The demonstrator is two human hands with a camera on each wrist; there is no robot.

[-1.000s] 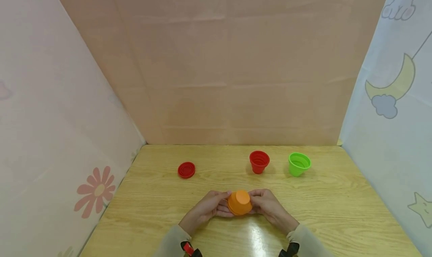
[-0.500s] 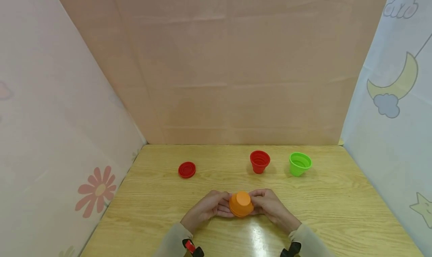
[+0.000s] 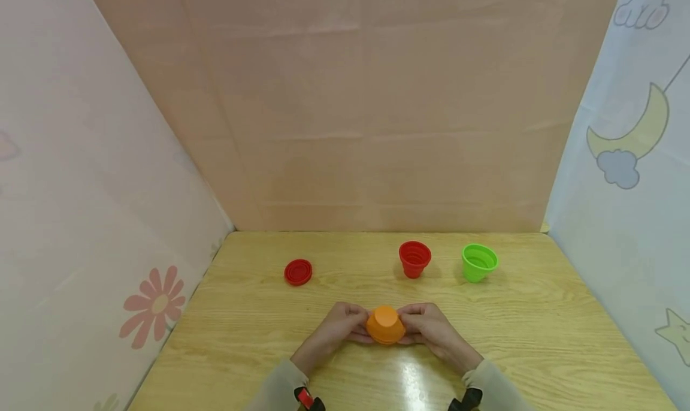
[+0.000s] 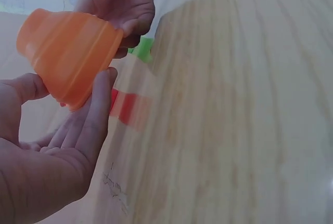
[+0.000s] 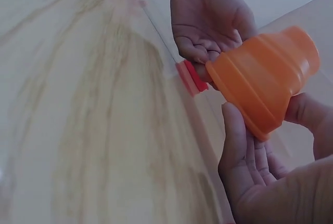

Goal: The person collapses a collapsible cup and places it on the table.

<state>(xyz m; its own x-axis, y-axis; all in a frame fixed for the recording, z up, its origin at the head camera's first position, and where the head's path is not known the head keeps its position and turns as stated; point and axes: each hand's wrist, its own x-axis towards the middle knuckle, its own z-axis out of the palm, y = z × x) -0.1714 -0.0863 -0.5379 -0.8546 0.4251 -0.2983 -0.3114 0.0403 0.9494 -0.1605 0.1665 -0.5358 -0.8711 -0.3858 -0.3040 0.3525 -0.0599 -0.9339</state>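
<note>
With the orange cup (image 3: 386, 326) as the clock's centre and twelve at the tan back sheet (image 3: 366, 117), the left wall (image 3: 97, 159) bears a pink flower (image 3: 159, 304) at nine; the left sleeve (image 3: 277, 387) lies at eight; a flat red disc (image 3: 298, 272) with concentric rings lies at ten on the wood-grain table (image 3: 242, 321), well apart from the hands; the left hand (image 3: 338, 327) grips the orange cup from nine, thumb against its side and fingers at the rim; the orange cup itself is between both hands, held above the table, upside down, narrow base up and wide rim down, its side stepped in rings; a red cup (image 3: 414, 261) stands at one, mouth up; the right hand (image 3: 429, 328) grips the orange cup from three, thumb likewise on its side and fingers at the rim; a bright green cup (image 3: 478, 264) stands upright at two, near the red cup but apart from it; the right sleeve (image 3: 497, 388) lies at four; the right wall (image 3: 609, 237) shows a yellow moon (image 3: 650, 125) at two, farther out, and a pale star (image 3: 676, 334) at three.
</note>
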